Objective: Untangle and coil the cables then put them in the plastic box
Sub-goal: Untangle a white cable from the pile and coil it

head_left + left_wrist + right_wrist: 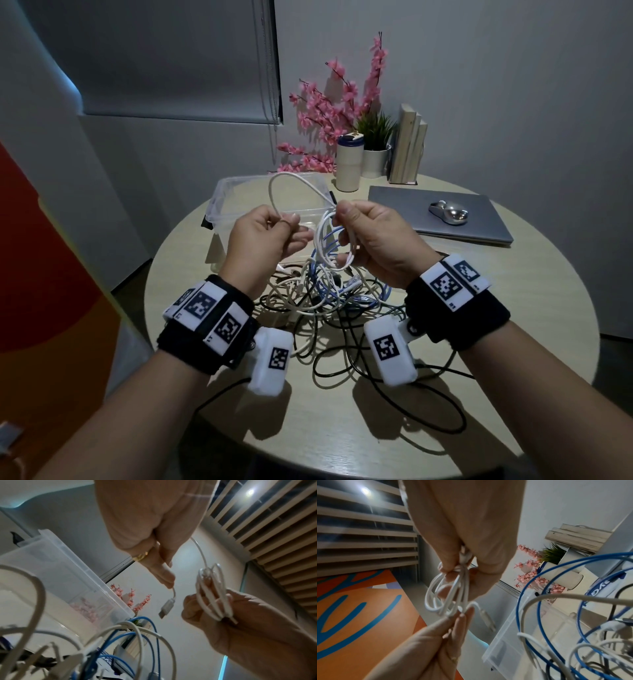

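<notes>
Hands raised above round wooden table [513,308]; right hand [373,243] clutches coiled thin white cable [329,240]; left hand [263,240] pinches its free end.

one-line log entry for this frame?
coiling white cable | right hand holds coil | left hand pinches tail | box empty | pile tangled
</notes>
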Demonstrator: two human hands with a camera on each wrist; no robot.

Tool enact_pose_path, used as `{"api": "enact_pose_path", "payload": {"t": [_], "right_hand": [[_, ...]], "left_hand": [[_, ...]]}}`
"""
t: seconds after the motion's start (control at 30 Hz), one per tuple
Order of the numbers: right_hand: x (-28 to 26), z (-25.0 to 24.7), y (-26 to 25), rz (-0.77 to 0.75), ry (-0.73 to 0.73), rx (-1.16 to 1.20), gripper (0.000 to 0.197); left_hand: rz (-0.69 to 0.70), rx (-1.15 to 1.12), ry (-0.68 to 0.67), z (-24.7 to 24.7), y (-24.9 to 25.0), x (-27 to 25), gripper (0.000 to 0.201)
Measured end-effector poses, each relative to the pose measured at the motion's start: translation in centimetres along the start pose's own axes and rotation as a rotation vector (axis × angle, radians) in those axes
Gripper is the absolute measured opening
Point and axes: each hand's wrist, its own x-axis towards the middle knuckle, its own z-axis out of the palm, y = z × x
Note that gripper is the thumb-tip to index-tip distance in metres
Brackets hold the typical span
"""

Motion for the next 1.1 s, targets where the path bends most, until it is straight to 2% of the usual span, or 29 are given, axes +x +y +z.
{"api": "enact_pose_path", "payload": {"t": [0.13, 0.3, 0.4, 0.5, 0.57, 0.6, 0.73, 0.77, 0.87, 0.97, 1.1], "right_hand": [[0.3, 0.3, 0.4, 0.024, 0.010, -0.013, 0.020], [0.3, 0.3, 0.5, 0.032, -0.002, 0.026, 0.020], [0.3, 0.2, 0.5, 0.024, 0.019, 0.030, 0.020], [0.3, 0.0, 0.7, -0.003, 0.043, -0.037, 0.020], [0.2, 0.1, 0.8, -0.014, 0.033, -0.080, 0.019], [0.1, 0.2, 0.8, -0.017, 0.033, -0.096, 0.019], [0.5, 0.0, 1.2, -0.041, 0.103, -0.155, 0.021], [0.6, -0.1, 1.2, -0.047, 0.124, -0.165, 0.021], [0.8, -0.2, 1.1, -0.064, 0.164, -0.182, 0.020], [0.8, -0.3, 1.0, -0.072, 0.178, -0.170, 0.021], [0.9, -0.7, 0.8, -0.051, 0.153, -0.108, 0.016]], "left_hand": [[-0.061, -0.165, -0.059, 0.7, 0.4, -0.3, 0.013], [-0.184, -0.243, -0.141, 1.3, 0.6, -0.9, 0.010], [-0.239, -0.244, -0.193, 1.3, 0.6, -1.2, 0.025], [-0.259, -0.198, -0.232, 1.2, 0.4, -1.4, 0.022], [-0.273, -0.179, -0.235, 1.3, 0.2, -1.4, 0.042], [-0.269, -0.157, -0.257, 1.4, 0.2, -1.4, 0.043], [-0.291, -0.020, -0.356, 1.5, 0.7, -1.8, 0.008], [-0.300, -0.006, -0.356, 1.5, 0.8, -1.9, 0.002], [-0.277, 0.027, -0.317, 1.6, 0.6, -1.7, 0.010], [-0.183, 0.101, -0.194, 1.6, 0.0, -1.3, 0.021], [-0.026, 0.277, -0.040, 0.8, -0.9, -0.9, 0.008]]}}
